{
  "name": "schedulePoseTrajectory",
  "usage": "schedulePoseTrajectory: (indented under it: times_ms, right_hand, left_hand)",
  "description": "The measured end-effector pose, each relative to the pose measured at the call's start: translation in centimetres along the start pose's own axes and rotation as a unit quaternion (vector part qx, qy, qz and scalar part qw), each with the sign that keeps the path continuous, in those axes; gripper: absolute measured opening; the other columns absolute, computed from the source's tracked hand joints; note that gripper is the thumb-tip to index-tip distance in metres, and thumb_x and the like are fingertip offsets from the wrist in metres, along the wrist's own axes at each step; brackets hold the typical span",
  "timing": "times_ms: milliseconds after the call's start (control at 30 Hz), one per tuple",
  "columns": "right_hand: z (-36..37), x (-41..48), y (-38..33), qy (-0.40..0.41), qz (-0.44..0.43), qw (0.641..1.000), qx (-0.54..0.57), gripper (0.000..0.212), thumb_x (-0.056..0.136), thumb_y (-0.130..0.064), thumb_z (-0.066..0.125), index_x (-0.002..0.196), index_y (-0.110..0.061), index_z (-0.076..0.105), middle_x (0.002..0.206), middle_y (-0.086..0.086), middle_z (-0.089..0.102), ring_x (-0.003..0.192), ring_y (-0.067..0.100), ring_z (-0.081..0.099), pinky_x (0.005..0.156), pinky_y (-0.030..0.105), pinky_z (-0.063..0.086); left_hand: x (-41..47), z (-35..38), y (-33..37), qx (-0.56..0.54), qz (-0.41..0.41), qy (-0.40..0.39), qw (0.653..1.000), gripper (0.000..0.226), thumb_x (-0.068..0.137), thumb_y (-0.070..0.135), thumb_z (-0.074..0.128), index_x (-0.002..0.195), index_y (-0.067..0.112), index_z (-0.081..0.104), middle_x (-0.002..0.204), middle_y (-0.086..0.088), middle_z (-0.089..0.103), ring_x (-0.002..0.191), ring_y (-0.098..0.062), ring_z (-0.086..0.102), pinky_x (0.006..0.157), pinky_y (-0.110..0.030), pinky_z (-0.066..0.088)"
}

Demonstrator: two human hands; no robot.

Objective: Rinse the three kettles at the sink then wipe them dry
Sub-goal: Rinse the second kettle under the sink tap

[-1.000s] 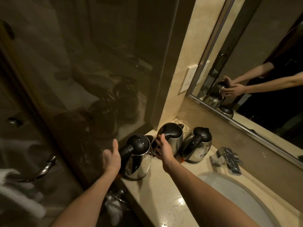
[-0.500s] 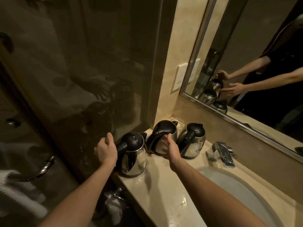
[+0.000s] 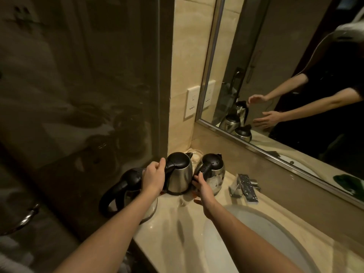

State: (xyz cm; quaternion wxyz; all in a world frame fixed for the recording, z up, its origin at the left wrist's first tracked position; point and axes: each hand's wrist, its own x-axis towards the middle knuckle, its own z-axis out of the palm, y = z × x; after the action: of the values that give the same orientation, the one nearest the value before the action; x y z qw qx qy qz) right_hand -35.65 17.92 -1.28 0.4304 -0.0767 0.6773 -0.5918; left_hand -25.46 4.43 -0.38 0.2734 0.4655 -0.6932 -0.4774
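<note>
Grips spread: left hand (image 3: 154,179) on middle kettle (image 3: 180,177), right hand (image 3: 203,191) touching right kettle (image 3: 216,170) at its three o'clock, probably choosing which to rinse.

Dim, warm-yellow light — soft motion blur, wide-angle bending at edges

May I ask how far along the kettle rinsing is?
Done: nothing visibly; all three kettles stand on the counter. In hand: the left hand is by the middle kettle, the right hand is at the right kettle's handle. Left: rinsing at the sink and wiping all three.
</note>
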Motion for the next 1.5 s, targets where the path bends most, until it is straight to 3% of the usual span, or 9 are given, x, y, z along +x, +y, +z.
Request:
schedulePoseTrajectory:
  times_ms: [200, 367, 467, 567, 733, 833, 1133, 1367, 1500]
  right_hand:
    - [0.0, 2.0, 0.4, -0.011, 0.022, 0.999, -0.021, 0.064, 0.098, -0.061, 0.024, 0.148, -0.023, 0.036, 0.151, 0.002, 0.04, 0.138, 0.028, 0.036, 0.11, 0.052, 0.028]
    - [0.5, 3.2, 0.6, 0.012, 0.031, 0.999, -0.008, 0.061, 0.099, -0.058, 0.025, 0.148, -0.025, 0.036, 0.15, 0.0, 0.041, 0.138, 0.029, 0.036, 0.109, 0.053, 0.029]
    - [0.7, 3.5, 0.4, 0.013, 0.03, 0.999, 0.004, 0.057, 0.1, -0.056, 0.024, 0.148, -0.026, 0.034, 0.15, -0.001, 0.041, 0.138, 0.027, 0.036, 0.11, 0.053, 0.026]
    - [1.3, 3.8, 0.3, 0.024, 0.031, 0.999, 0.013, 0.06, 0.1, -0.057, 0.023, 0.15, -0.026, 0.031, 0.151, -0.002, 0.041, 0.139, 0.023, 0.036, 0.111, 0.052, 0.024]
    - [1.1, 4.0, 0.8, 0.044, 0.018, 0.999, 0.01, 0.059, 0.1, -0.055, 0.023, 0.15, -0.025, 0.03, 0.151, -0.002, 0.04, 0.138, 0.023, 0.035, 0.112, 0.051, 0.025]
    - [1.0, 3.6, 0.7, 0.052, 0.014, 0.998, 0.012, 0.055, 0.102, -0.052, 0.022, 0.148, -0.023, 0.033, 0.149, -0.001, 0.042, 0.137, 0.024, 0.037, 0.11, 0.049, 0.027]
    - [-0.4, 2.2, 1.6, 0.064, 0.018, 0.998, 0.003, 0.062, 0.099, -0.058, 0.024, 0.15, -0.023, 0.033, 0.15, 0.001, 0.04, 0.135, 0.028, 0.039, 0.108, 0.053, 0.032]
    - [-2.7, 0.5, 2.9, 0.08, 0.011, 0.996, -0.026, 0.065, 0.098, -0.061, 0.019, 0.148, -0.024, 0.037, 0.151, 0.005, 0.038, 0.134, 0.033, 0.038, 0.106, 0.051, 0.035]
    - [-3.1, -0.7, 3.4, 0.075, 0.006, 0.997, -0.022, 0.066, 0.098, -0.061, 0.02, 0.15, -0.022, 0.031, 0.153, 0.004, 0.036, 0.135, 0.034, 0.037, 0.106, 0.052, 0.035]
  left_hand:
    - [3.4, 1.9, -0.4, 0.041, -0.052, -0.066, 0.996, 0.056, 0.104, 0.053, 0.036, 0.111, 0.005, 0.064, 0.111, -0.013, 0.064, 0.107, -0.03, 0.058, 0.095, -0.041, 0.042]
    - [5.9, 3.1, -1.3, 0.081, -0.075, -0.106, 0.988, 0.062, 0.104, 0.053, 0.031, 0.137, 0.007, 0.056, 0.136, -0.015, 0.057, 0.128, -0.032, 0.051, 0.112, -0.047, 0.038]
    - [7.1, 4.1, -1.3, 0.097, -0.098, -0.123, 0.983, 0.07, 0.103, 0.058, 0.028, 0.144, 0.005, 0.049, 0.146, -0.016, 0.051, 0.135, -0.034, 0.046, 0.115, -0.048, 0.035]
    - [7.7, 5.0, -1.5, 0.119, -0.125, -0.129, 0.976, 0.071, 0.103, 0.057, 0.027, 0.142, 0.003, 0.05, 0.142, -0.018, 0.053, 0.132, -0.036, 0.048, 0.109, -0.042, 0.038]
    - [7.6, 5.9, -2.5, 0.177, -0.148, -0.141, 0.963, 0.078, 0.101, 0.062, 0.024, 0.14, -0.001, 0.049, 0.137, -0.021, 0.056, 0.127, -0.038, 0.052, 0.105, -0.043, 0.043]
    - [6.5, 6.3, -2.9, 0.152, -0.186, -0.125, 0.963, 0.075, 0.102, 0.06, 0.025, 0.142, -0.001, 0.044, 0.14, -0.022, 0.053, 0.129, -0.039, 0.05, 0.105, -0.043, 0.041]
    - [2.8, 7.2, -4.9, 0.058, -0.225, -0.063, 0.971, 0.08, 0.101, 0.065, 0.02, 0.135, 0.003, 0.057, 0.133, -0.022, 0.059, 0.125, -0.041, 0.053, 0.106, -0.047, 0.039]
    - [-1.0, 5.5, -3.9, 0.076, -0.201, -0.044, 0.976, 0.084, 0.1, 0.066, 0.021, 0.11, -0.001, 0.069, 0.111, -0.02, 0.067, 0.106, -0.037, 0.062, 0.086, -0.038, 0.048]
    - [-3.2, 4.7, -5.0, 0.036, -0.218, -0.05, 0.974, 0.097, 0.087, 0.082, 0.021, 0.103, 0.001, 0.072, 0.101, -0.018, 0.073, 0.1, -0.037, 0.068, 0.093, -0.043, 0.054]
